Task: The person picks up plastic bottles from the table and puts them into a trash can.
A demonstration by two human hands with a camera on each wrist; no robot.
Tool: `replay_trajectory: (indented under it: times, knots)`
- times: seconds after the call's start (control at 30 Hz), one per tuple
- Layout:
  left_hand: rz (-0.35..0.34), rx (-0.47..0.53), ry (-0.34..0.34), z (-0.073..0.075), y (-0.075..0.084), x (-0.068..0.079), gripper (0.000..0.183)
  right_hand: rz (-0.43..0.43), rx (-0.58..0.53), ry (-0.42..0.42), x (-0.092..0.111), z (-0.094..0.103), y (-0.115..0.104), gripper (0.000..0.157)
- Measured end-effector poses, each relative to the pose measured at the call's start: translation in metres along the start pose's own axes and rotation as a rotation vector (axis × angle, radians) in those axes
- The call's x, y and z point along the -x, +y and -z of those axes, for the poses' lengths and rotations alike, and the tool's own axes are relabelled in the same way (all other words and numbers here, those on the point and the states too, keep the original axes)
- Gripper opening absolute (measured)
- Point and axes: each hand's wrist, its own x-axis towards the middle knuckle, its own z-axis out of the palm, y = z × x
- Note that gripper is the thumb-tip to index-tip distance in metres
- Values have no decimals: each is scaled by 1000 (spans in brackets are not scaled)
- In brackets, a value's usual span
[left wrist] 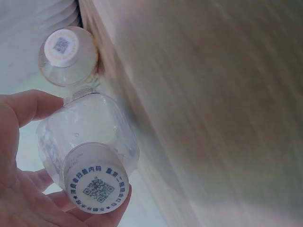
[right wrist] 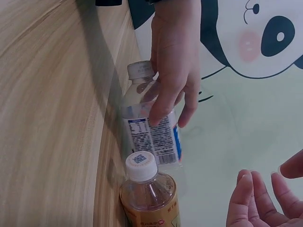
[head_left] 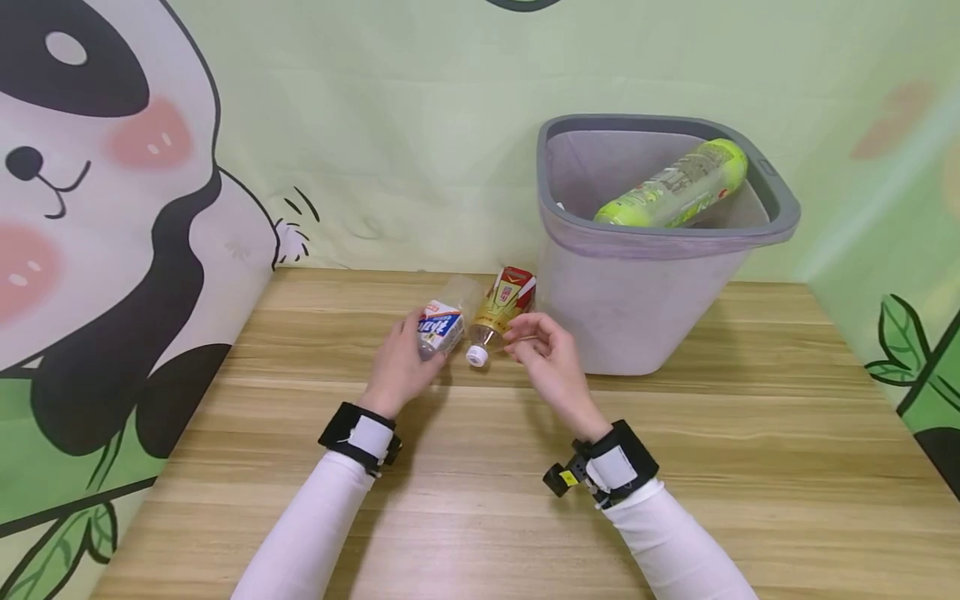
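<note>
My left hand (head_left: 400,364) grips a clear plastic bottle (head_left: 442,327) with a blue and white label, lying on its side. In the left wrist view, its white cap (left wrist: 98,184) with a printed code faces the camera, thumb and fingers around the body. Beside it lies a second plastic bottle (head_left: 495,318), with a red and gold label and a white cap (right wrist: 141,166) turned toward me. My right hand (head_left: 553,357) hovers by this bottle's right side, its fingers (right wrist: 265,201) loosely bent and holding nothing.
A grey waste bin (head_left: 607,308) with a darker rim stands on the wooden table (head_left: 480,500), right of the bottles. A large bottle with a green label (head_left: 678,187) leans inside it near the rim. Behind hangs a green backdrop (head_left: 390,150) printed with a panda.
</note>
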Motion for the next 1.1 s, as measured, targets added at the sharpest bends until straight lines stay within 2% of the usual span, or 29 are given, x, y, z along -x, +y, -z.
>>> replay_trajectory:
  times: [0.3,0.7,0.93,1.1]
  knots:
    - [-50,93,67,14,10,8,76,-15,21,-17,2,2,3,30]
    - [-128,225,118,32,33,11,74,-64,-52,-36,3,3,1,31]
    - [-128,339,105,46,47,7,74,-80,-99,-71,3,2,-5,30]
    - [-158,353,98,53,56,0,74,-79,-112,-89,2,1,-10,30]
